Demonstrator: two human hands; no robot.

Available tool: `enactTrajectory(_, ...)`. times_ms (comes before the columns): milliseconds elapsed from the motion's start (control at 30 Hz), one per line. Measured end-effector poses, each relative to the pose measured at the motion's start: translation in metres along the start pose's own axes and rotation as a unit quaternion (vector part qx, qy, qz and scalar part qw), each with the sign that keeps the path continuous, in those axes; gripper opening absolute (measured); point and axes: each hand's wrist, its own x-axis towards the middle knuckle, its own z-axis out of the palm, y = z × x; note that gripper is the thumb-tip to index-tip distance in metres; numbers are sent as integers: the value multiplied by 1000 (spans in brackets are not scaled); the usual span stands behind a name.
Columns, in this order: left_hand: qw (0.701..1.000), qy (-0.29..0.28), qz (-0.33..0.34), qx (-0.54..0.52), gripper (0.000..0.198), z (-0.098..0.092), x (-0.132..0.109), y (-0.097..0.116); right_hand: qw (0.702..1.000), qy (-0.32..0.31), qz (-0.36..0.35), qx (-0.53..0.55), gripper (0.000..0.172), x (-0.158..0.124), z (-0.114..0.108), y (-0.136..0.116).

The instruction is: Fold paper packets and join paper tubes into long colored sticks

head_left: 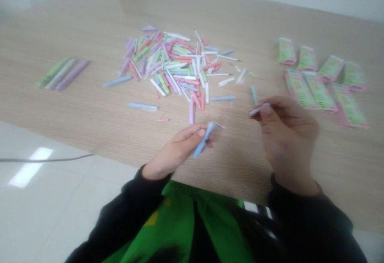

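Observation:
Between the thumb and fingers of my left hand [186,143] is a light-blue pen barrel [204,140], tilted, with a dark print on its side. My right hand [285,135] pinches a thin light-blue pen part [258,110] by one end; its exact kind is blurred. Both hands are above the near part of the wooden table [105,135], apart from each other. Behind them spreads a loose pile of pen parts [177,63] in purple, green, red, white and blue. A small pale-green piece [254,94] lies just beyond my right fingers.
Several green-and-pink boxes [325,91] stand or lie at the right. Three pens, green, white and purple [73,75], lie side by side at the left. A light-blue piece [144,106] rests before the pile. A cable [60,159] runs over the floor.

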Motion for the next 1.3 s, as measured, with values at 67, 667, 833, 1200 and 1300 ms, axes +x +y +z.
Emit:
enactTrajectory(67,998,56,13,-16,31,0,2,0,1000,-2,5,26,8,1,-1,2)
enactTrajectory(667,973,-6,-5,-231,14,9,3,6,995,-1,-90,-50,12,-20,25,-10)
enactTrajectory(833,994,-31,35,-96,26,11,2,1,994,1,-101,-33,15,-20,26,-11)
enactTrajectory(1200,997,-42,45,-53,17,12,2,3,978,-115,-143,-97,22,-17,19,-8)
enactTrajectory(1300,996,-41,48,-58,16,12,3,2,971,-148,-158,-100,21,-15,18,-7)
